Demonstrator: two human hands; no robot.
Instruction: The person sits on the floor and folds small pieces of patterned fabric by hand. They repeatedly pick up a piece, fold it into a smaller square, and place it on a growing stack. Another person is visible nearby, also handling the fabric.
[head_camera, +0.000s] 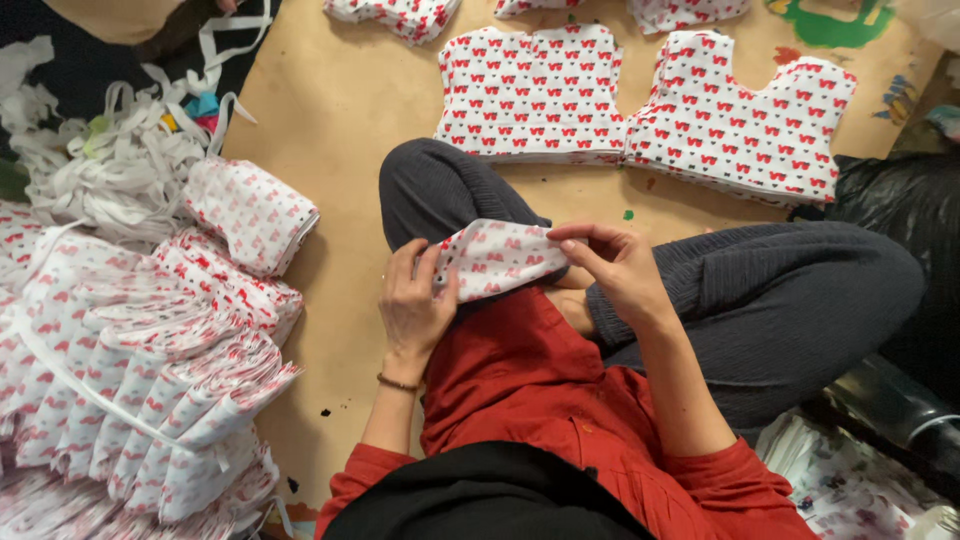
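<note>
In the head view we look straight down at a person sitting cross-legged on a tan sheet of cardboard (340, 110) that covers the floor, in dark grey trousers and a red top. At the centre of the frame a small fabric piece (497, 258), white with red hearts, rests over the lap. The left hand (412, 305) is closed on its left edge, thumb on top, and the right hand (612, 265) pinches its upper right edge between thumb and fingertips. Along the upper edge of the frame, two neat stacks of cut bodice pieces lie side by side on the cardboard, one at upper centre (530, 95) and one at upper right (742, 118), in the same print. At the left, a large heap of folded printed fabric (130, 380) spreads down to the lower left corner, with a folded bundle (250, 212) on its top. Above that, at upper left, we see a tangle of white strips (110, 160). A dark plastic bag (900, 205) sits at the right edge.
</note>
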